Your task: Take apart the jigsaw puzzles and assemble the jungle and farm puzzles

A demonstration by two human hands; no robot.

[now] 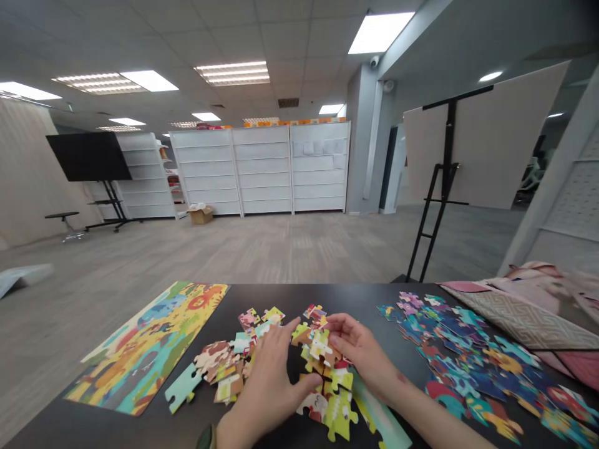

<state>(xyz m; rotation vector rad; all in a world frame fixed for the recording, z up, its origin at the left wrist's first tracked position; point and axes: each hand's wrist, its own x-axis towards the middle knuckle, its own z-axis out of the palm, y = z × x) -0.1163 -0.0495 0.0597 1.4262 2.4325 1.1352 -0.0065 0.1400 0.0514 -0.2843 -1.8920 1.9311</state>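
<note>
On the black table, my left hand point(276, 374) reaches over loose puzzle pieces with its thumb spread from the fingers and nothing visible in its grasp. Its thumb tip lies by yellow-green puzzle pieces point(340, 415) near the front. My right hand point(358, 346) is curled at the right side of the middle pile, thumb and fingers closed at the edge of a puzzle piece point(321, 345) with white and yellow-green colouring. Parts of the pile are hidden under both hands. To the left of my left hand lie brown and pink puzzle pieces point(218, 360) and a pale teal puzzle piece point(182, 386).
A colourful animal picture sheet point(154, 349) lies at the left. Dark blue puzzle pieces point(482, 362) spread across the right. Beyond them sits a pink and beige cloth bag point(528, 305). A board stand point(433, 218), white shelves point(262, 168) and a screen point(88, 157) stand beyond the table.
</note>
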